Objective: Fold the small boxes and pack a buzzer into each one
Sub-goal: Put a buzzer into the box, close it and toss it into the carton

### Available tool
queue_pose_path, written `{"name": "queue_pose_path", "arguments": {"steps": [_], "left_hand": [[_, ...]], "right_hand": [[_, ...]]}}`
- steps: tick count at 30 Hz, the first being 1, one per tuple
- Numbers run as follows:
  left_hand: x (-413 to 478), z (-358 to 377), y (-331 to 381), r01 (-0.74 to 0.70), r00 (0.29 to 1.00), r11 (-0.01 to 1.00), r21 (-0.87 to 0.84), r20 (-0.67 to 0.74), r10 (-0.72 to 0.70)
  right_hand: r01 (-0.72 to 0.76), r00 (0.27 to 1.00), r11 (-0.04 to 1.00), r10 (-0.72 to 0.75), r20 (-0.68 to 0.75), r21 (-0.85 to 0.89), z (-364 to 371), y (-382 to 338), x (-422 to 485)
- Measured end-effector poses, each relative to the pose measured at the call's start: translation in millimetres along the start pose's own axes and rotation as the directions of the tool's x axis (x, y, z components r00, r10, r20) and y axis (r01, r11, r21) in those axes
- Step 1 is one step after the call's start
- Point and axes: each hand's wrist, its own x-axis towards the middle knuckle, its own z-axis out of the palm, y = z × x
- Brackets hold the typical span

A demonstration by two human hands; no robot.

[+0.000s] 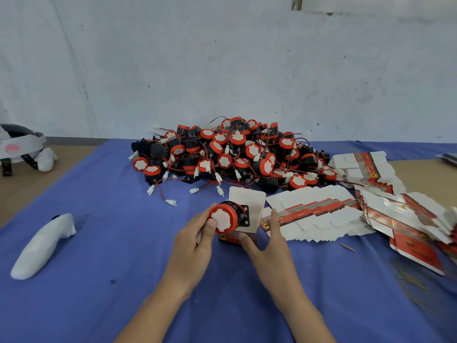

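A red-capped buzzer (223,217) is being gripped in the left hand (195,241) at the open small box (248,203) being pinched by the right hand (270,243).

All that shows of the person is two bare arms. The left forearm (153,310) enters the picture at about 7 o'clock and the right forearm (306,315) at about 5 o'clock. Both are uncovered from the picture's edge to the wrist, slim and smooth. The left hand (195,240) and the right hand (268,240) are bare as well, with slender fingers. The left thumb (210,225) has a short nail. Anything worn higher up the arms is out of view.
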Motion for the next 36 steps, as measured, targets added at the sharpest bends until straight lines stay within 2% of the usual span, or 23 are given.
{"name": "queue_pose_path", "arguments": {"steps": [5,10,16,21,28,31,34,36], "left_hand": [[-1.5,-1.1,-1.7,-0.056,0.998,0.988,0.144,-0.008,0.058],[-3.1,-3.0,-3.2,-0.115,0.993,0.952,0.283,0.051,0.105],[-3.8,-4.8,-0.9,-0.140,0.989,0.874,0.465,0.113,0.098],[-3.1,-1.1,2.0,-0.117,0.989,0.843,0.525,0.138,0.052],[-0.2,3.1,0.1,-0.122,0.987,0.670,0.732,0.161,0.004],[-0.2,5.6,3.2,-0.113,0.988,0.633,0.766,0.157,-0.013],[0.0,8.3,3.8,-0.045,0.996,0.648,0.760,0.088,-0.034],[-0.8,10.4,5.1,-0.067,0.996,0.659,0.749,0.088,0.000]], "right_hand": [[-0.001,1.000,0.999,0.002,0.024,-0.033,0.6,6.6,1.2],[0.028,1.000,0.998,-0.028,0.007,-0.053,0.4,11.6,1.5],[0.117,0.993,0.992,-0.116,0.039,-0.047,-2.6,6.4,-5.5],[0.182,0.981,0.982,-0.178,0.072,-0.051,-2.7,2.3,-7.4],[0.289,0.953,0.952,-0.276,0.126,-0.102,-2.3,-2.9,-12.5],[0.296,0.950,0.951,-0.283,0.135,-0.087,-2.7,-3.5,-11.9],[0.275,0.953,0.960,-0.266,0.145,-0.044,-2.9,-4.1,-12.3],[0.268,0.956,0.963,-0.262,0.133,-0.027,-2.6,-4.3,-13.5]]}}
